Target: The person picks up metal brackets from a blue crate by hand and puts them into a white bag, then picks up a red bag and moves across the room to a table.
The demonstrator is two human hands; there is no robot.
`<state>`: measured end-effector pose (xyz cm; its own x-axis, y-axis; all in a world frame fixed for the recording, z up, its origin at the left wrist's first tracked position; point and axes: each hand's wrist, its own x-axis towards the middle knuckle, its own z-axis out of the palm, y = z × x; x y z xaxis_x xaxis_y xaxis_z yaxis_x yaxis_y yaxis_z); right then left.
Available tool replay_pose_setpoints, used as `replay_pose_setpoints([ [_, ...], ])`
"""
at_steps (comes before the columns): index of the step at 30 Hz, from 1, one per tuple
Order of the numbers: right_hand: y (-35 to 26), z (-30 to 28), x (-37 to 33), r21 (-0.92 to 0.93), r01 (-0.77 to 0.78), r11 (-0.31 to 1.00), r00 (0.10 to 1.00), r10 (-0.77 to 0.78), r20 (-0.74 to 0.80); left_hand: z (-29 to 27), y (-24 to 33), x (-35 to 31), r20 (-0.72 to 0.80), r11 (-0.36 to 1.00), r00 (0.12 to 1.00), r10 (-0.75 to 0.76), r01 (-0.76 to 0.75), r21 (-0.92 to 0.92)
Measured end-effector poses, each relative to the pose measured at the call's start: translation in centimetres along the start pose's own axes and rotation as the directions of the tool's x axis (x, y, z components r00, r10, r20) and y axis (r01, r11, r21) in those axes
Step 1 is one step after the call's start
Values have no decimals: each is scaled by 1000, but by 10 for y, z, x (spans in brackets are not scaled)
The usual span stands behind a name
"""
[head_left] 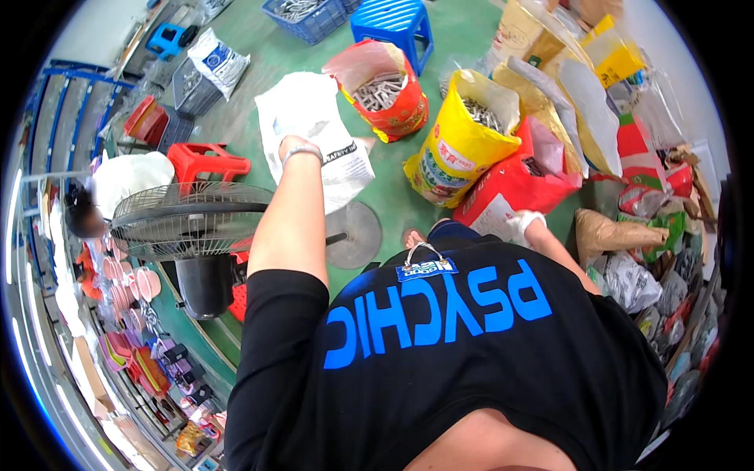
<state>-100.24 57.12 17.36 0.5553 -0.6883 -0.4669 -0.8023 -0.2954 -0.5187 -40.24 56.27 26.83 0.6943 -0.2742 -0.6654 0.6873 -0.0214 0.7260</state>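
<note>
My left hand (295,144), a pale band round its wrist, reaches forward and holds a white plastic bag (302,102) with dark print; the fingertips are hidden in its folds. My right hand (525,224), in a white covering like a glove, is down at the near side of a red sack (503,188); its fingers cannot be made out. Next to that sack stands an open yellow sack (452,153) holding small grey metal-looking pieces. Just right of the white bag, an open red-and-yellow sack (393,118) is filled with similar short pieces (380,92).
A black floor fan (188,224) with a round base (355,235) stands at left, beside a red stool (206,159). A blue stool (393,27) and a blue crate (310,22) are at the back. Paper sacks (616,235) crowd the right. Another person (133,184) is at far left.
</note>
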Motion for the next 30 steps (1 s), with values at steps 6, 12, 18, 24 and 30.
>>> replay_pose_setpoints([
  [6, -26, -32, 14, -287, -37, 957, 930, 138, 341, 6, 42, 49, -74, 905, 991, 110, -69, 421],
  [12, -26, -95, 86, 75, -262, 962, 952, 246, 180, -11, 109, 107, 78, -218, 971, 228, -28, 976],
  [18, -44, -155, 138, 160, -233, 959, 971, 222, 83, 15, 171, 73, 233, -796, 954, 187, 9, 605],
  [24, -72, -182, 193, 131, -171, 976, 985, 165, 55, -19, 235, 55, 323, -953, 933, 159, 60, 296],
  [30, -107, -199, 253, 114, -199, 973, 980, 198, 17, 15, 268, 55, 81, -752, 961, 266, 154, 641],
])
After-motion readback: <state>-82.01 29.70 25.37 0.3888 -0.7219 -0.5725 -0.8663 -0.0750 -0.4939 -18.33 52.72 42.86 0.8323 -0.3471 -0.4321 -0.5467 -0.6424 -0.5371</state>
